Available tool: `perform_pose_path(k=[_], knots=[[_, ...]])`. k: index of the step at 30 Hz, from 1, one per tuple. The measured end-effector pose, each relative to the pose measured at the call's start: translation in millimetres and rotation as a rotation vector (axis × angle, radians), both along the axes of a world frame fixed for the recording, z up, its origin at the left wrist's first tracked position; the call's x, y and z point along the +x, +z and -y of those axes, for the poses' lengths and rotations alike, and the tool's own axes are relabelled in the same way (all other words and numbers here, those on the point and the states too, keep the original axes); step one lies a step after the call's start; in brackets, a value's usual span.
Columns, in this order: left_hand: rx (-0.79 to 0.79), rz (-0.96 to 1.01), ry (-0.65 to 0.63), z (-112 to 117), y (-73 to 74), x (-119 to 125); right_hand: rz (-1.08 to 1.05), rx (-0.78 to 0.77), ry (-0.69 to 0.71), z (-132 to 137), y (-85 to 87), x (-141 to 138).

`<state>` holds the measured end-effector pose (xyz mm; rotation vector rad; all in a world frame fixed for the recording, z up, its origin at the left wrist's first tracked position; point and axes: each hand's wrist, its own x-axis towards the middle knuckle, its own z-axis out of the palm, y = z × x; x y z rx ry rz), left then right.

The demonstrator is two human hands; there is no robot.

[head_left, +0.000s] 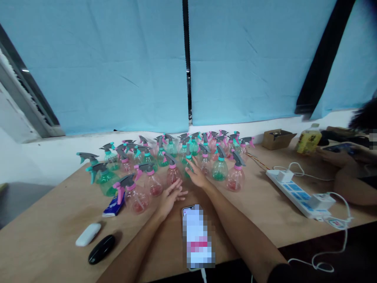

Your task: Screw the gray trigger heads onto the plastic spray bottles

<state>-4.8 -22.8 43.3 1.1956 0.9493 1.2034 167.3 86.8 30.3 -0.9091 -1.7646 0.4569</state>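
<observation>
Many small spray bottles, green (219, 169) and pink (235, 179), with grey triggers, stand crowded at the back of the wooden table (59, 220). My left hand (171, 196) reaches forward with fingers stretched out, close to a pink bottle (173, 173). My right hand (196, 175) is open too, fingers spread, touching or nearly touching a green bottle behind it. Neither hand holds anything. A phone (198, 236) lies on the table between my forearms.
A white case (87, 234) and a black oval case (101, 249) lie at the front left, a blue packet (113, 206) near them. A white power strip (297, 193) with cables lies right. A cardboard box (277, 138), a yellow bottle (309, 139) and another person's arms (347, 177) are far right.
</observation>
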Motion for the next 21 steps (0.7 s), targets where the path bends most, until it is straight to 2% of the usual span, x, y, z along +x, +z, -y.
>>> perform_pose_path(k=[5, 9, 13, 21], knots=[[-0.011, 0.025, 0.021, -2, -2.3, -1, 0.012, 0.069, -0.076, 7, 4.3, -2], [-0.028, 0.034, 0.042, -2, -1.6, -1, 0.045, 0.062, -0.035, 10, 7.0, -4], [-0.041, 0.041, 0.070, -2, -0.3, 0, -0.005, 0.038, -0.028, 10, 6.8, -6], [-0.051, 0.063, 0.122, -3, -1.0, 1, -0.110, 0.132, -0.119, 32, 13.0, -10]])
